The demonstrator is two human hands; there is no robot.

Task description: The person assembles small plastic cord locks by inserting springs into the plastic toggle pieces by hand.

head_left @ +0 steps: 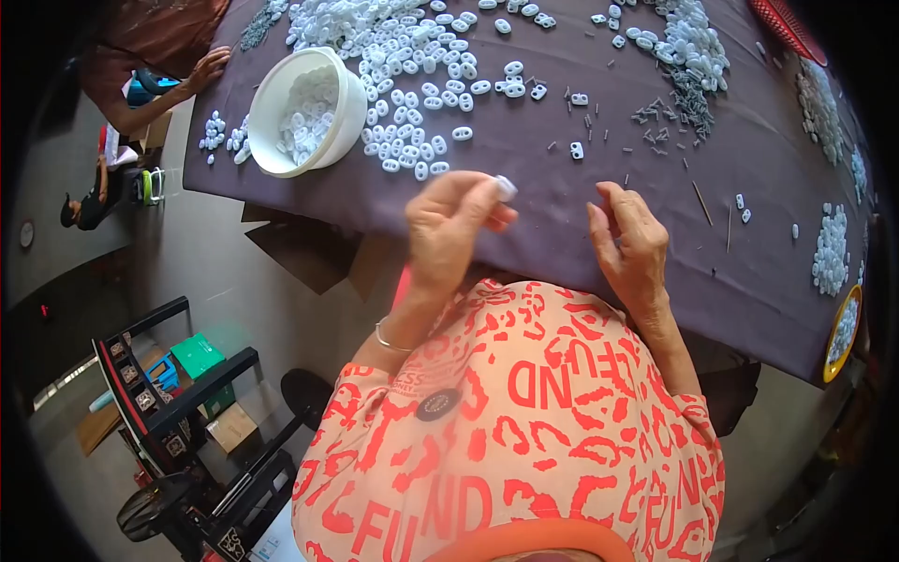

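Observation:
My left hand (pixel 454 225) is raised over the near edge of the table and pinches a small white plastic piece (pixel 507 187) between thumb and fingertips. My right hand (pixel 629 245) hovers beside it with fingers loosely curled and apart, holding nothing that I can see. Both hands are above the dark purple tablecloth (pixel 524 201). Beyond them lie several loose white plastic pieces (pixel 412 56) and small dark pins (pixel 667 117).
A white bowl (pixel 351 108) with white pieces stands at the left. More white heaps lie at the far right (pixel 832 248), with a yellow dish (pixel 836 332) at the table corner. Another person's hand (pixel 206 70) rests on the far left corner. A black trolley (pixel 173 403) stands on the floor.

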